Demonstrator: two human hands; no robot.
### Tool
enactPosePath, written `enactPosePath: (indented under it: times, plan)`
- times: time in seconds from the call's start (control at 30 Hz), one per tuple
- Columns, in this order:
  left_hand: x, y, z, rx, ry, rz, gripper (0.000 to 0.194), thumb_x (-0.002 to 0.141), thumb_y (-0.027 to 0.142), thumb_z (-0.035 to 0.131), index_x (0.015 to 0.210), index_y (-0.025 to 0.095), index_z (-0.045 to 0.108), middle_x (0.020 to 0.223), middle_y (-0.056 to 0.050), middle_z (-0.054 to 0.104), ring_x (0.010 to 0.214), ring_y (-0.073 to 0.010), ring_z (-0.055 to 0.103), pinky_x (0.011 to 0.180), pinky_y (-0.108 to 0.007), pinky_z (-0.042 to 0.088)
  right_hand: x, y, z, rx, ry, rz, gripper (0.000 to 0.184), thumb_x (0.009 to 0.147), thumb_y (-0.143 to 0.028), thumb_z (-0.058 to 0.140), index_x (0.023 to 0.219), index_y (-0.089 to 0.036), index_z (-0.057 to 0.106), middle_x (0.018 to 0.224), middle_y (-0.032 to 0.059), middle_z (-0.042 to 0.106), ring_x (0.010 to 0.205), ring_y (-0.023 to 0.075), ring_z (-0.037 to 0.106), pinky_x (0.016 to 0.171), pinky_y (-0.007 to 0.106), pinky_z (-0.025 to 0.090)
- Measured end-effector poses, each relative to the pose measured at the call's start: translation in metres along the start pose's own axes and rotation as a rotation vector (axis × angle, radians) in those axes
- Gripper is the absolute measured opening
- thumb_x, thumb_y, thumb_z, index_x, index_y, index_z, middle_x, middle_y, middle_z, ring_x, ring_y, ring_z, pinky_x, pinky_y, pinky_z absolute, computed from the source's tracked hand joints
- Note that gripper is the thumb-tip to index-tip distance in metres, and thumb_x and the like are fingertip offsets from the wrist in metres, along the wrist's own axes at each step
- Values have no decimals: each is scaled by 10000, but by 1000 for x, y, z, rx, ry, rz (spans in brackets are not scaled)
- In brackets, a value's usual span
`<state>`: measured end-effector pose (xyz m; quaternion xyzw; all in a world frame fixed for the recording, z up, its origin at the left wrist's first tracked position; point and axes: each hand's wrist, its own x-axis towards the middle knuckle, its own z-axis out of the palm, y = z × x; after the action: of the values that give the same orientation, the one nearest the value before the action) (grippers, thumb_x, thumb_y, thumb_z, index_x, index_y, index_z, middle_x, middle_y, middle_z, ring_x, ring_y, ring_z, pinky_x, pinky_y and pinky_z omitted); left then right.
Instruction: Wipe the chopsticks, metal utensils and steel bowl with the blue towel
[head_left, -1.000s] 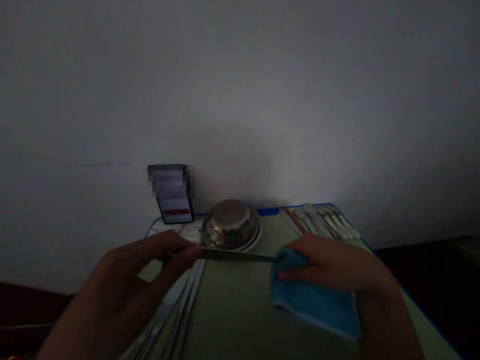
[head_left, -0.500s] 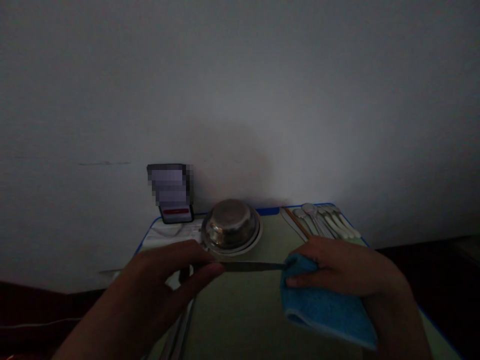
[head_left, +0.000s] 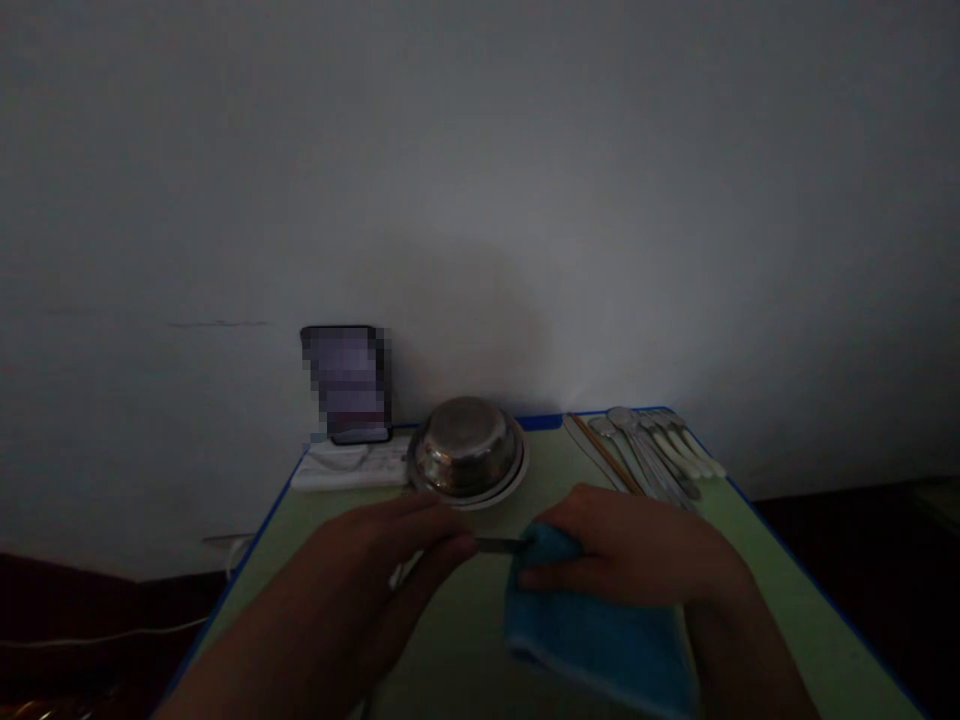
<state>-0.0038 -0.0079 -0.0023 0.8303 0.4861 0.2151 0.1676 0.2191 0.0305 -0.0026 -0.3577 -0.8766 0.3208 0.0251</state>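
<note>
My left hand [head_left: 375, 570] pinches one end of a thin metal utensil [head_left: 499, 545] that lies level between my hands. My right hand [head_left: 637, 555] is closed over a blue cloth [head_left: 592, 640], and the cloth wraps the utensil's other end. Only a short stretch of metal shows between the two hands. Both hands hover just above the green table [head_left: 750, 560]. The scene is very dim, so I cannot make out which kind of utensil it is.
An upturned steel bowl [head_left: 465, 450] rests on a white plate behind my hands. A phone [head_left: 349, 385] leans on the wall at back left, above a white folded item [head_left: 345, 468]. Several spoons and chopsticks [head_left: 649, 450] lie at back right.
My right hand with the cloth has slid left along the utensil toward my left hand, covering most of it. The view has shifted slightly, and the utensils under my left hand are out of sight.
</note>
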Motion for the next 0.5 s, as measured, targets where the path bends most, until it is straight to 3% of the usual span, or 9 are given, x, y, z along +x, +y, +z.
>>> enactPosePath:
  times: [0.1, 0.33, 0.5]
  plan:
    - [-6, -12, -7, 18, 50, -32, 188, 838, 378, 484, 859, 279, 642, 863, 20, 701, 793, -173, 649, 732, -240, 507, -7, 9, -5, 14, -17, 84, 420, 802, -533, 448, 952, -189, 637, 903, 60, 660, 827, 181, 607, 696, 278, 440]
    - [-15, -32, -17, 15, 4, -151, 198, 838, 414, 476, 836, 280, 623, 829, 46, 697, 764, -162, 648, 664, -201, 492, -33, 33, -15, 47, 33, 250, 415, 783, -559, 464, 813, -191, 654, 784, 24, 628, 744, 160, 588, 644, 270, 431]
    - [-14, -42, -22, 41, 27, -255, 282, 823, 483, 454, 833, 263, 630, 763, 20, 694, 677, -178, 645, 575, -219, 486, -35, 38, -16, 158, 106, 251, 407, 813, -535, 432, 770, -181, 629, 725, 7, 605, 675, 134, 566, 591, 246, 426]
